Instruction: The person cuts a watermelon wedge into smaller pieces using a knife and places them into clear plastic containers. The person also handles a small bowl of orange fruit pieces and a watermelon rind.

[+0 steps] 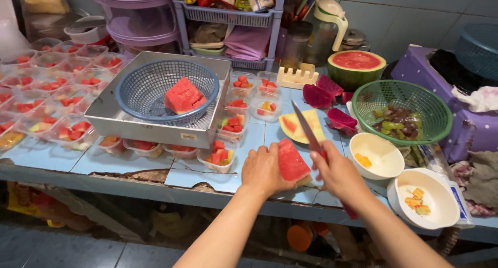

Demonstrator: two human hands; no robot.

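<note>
Pale blue tiled counter [129, 167] | left hand [263, 170] grips red watermelon wedge [291, 161] | right hand [337, 173] closed on red-handled steel knife [307, 129], blade just beside the wedge

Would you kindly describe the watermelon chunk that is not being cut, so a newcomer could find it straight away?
Start at the square metal tray on the blue tiled counter, left of the hands. A round blue basket sits in it, and the watermelon chunk lies inside. Unlike the diced fruit in the clear tubs around it, it is one big red block.
</note>
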